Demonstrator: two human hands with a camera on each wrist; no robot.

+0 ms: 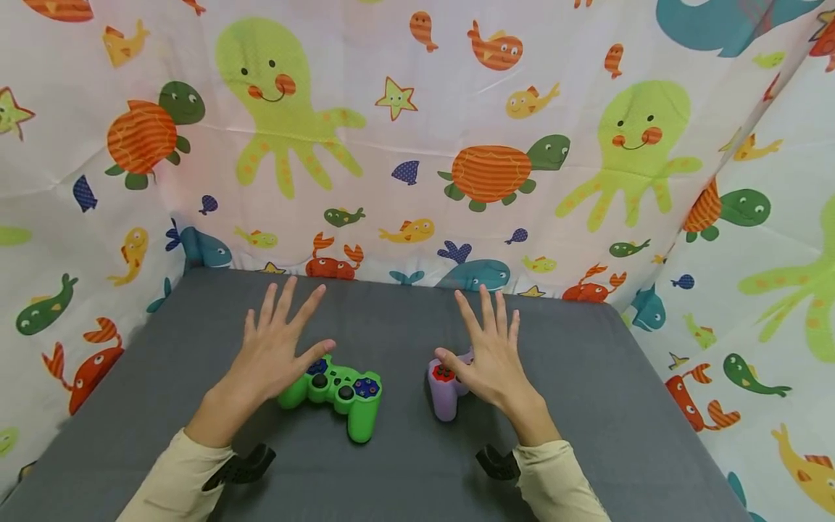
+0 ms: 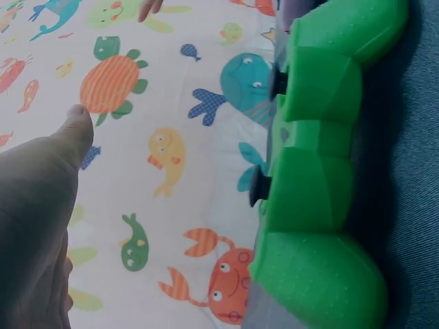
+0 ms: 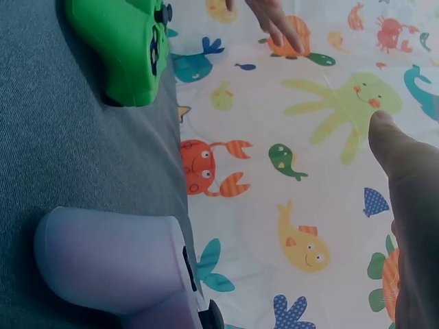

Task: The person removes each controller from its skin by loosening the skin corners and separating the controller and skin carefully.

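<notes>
A green game controller (image 1: 341,384) lies on the grey table, its dark thumbsticks facing up. My left hand (image 1: 277,349) hovers over its left end with fingers spread and straight, holding nothing. In the left wrist view the green controller (image 2: 315,151) is seen edge-on, apart from the thumb (image 2: 72,137). A purple game controller (image 1: 446,391) with red around its buttons lies to the right. My right hand (image 1: 492,355) is spread above it and hides its right part. The right wrist view shows the purple controller's grip (image 3: 113,260) below and apart from the thumb (image 3: 394,147).
Grey cloth covers the table (image 1: 404,471). A white curtain (image 1: 385,203) printed with sea animals hangs behind it and along both sides. Black wrist mounts (image 1: 241,465) sit at the cream sleeves (image 1: 179,478). A gap of bare table lies between the two controllers.
</notes>
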